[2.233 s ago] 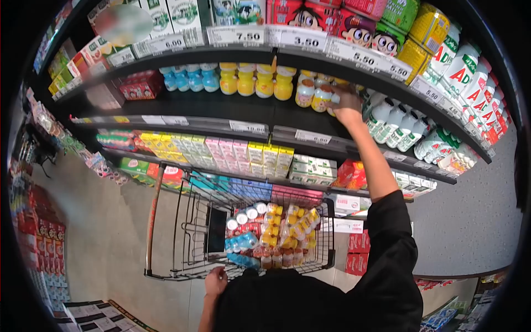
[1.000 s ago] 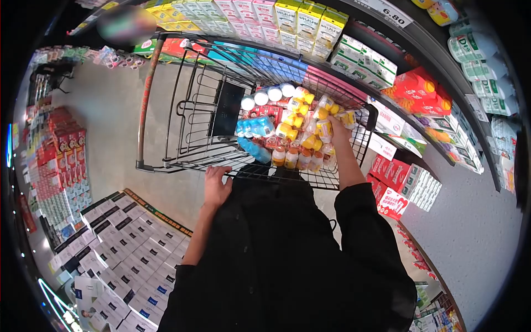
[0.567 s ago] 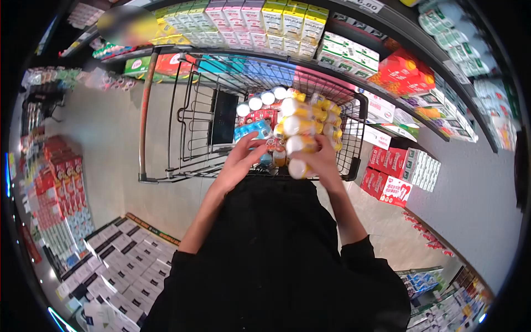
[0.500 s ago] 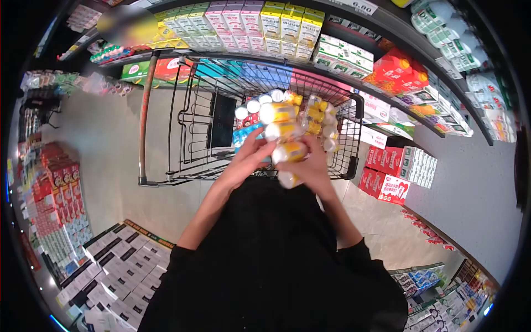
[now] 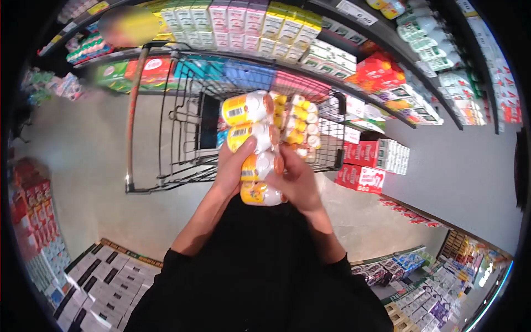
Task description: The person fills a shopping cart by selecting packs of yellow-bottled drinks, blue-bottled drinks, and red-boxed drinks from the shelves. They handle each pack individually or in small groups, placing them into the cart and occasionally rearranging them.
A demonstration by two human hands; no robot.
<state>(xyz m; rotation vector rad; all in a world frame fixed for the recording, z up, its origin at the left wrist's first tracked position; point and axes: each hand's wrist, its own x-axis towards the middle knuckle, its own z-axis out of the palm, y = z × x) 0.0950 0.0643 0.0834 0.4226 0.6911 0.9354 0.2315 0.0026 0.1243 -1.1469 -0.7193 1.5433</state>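
Observation:
A pack of several small white bottles with yellow labels [image 5: 243,109] is between my two hands, above the shopping cart's near side. Its bottles lie in a row with orange ends towards the right, and barcodes show on some labels. My left hand [image 5: 233,169] grips the pack's left side, with its thumb over a label. My right hand [image 5: 300,181] is closed around the lower right side, partly blurred. Below, in the wire cart [image 5: 182,138], lie similar yellow-and-white bottle packs [image 5: 301,124]. The held pack and my hands hide part of the cart's contents.
Beyond the cart, shelves hold pink cartons [image 5: 228,22], yellow cartons [image 5: 279,27] and red-orange packs [image 5: 381,72]. Red boxes [image 5: 357,155] are stacked on the right. White boxes [image 5: 105,282] stand low on the left. The cart's handle bar [image 5: 134,110] is at left.
The pack has turned in my hands: white ends pointed left before, while labels and orange ends show now. It looks larger and closer. The view has shifted, moving the cart leftward in frame.

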